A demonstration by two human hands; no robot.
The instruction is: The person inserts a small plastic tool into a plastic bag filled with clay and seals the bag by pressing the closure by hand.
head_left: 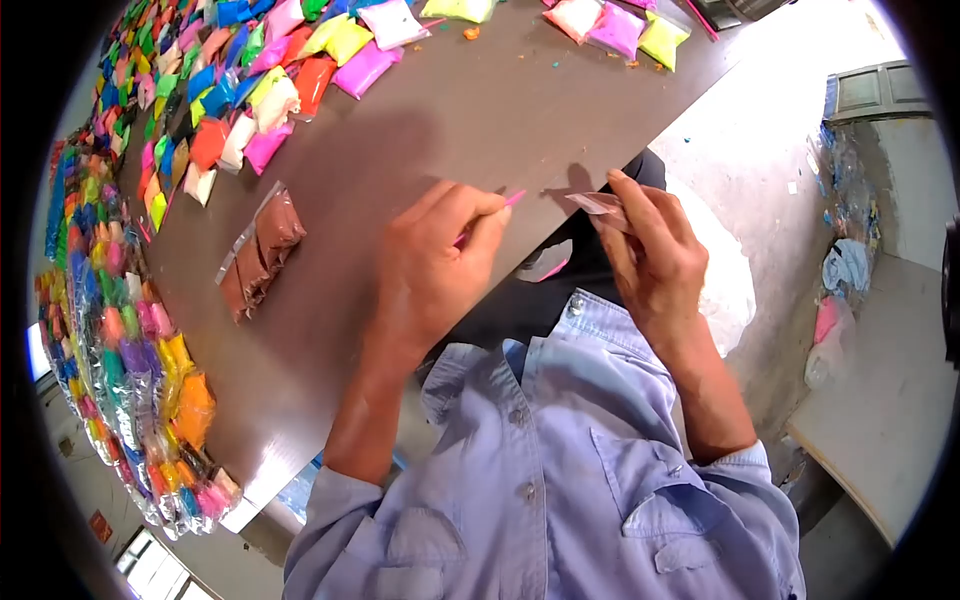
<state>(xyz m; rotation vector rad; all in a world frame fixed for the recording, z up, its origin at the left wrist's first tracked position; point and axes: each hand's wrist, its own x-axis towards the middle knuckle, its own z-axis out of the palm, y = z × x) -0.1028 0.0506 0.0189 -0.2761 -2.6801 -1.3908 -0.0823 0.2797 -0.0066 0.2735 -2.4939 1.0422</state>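
My left hand [440, 255] is closed around a thin pink stick [515, 198], whose tip pokes out past the thumb and forefinger over the table edge. Facing it, my right hand [655, 250] pinches a small clear plastic bag [603, 208] with a brownish tint between thumb and fingers. The stick's tip and the bag are a short gap apart. On the table, left of my left hand, lies a clear packet of brown clay-like material [262, 255]. My palms hide part of the stick and of the bag.
Many colourful packets [270, 100] are heaped on the brown table [470, 110] at the upper left. A few more packets [615, 30] lie at the far edge. Long bundles of coloured packets [130, 350] hang at the left. A white bag [725, 285] is beside my right forearm.
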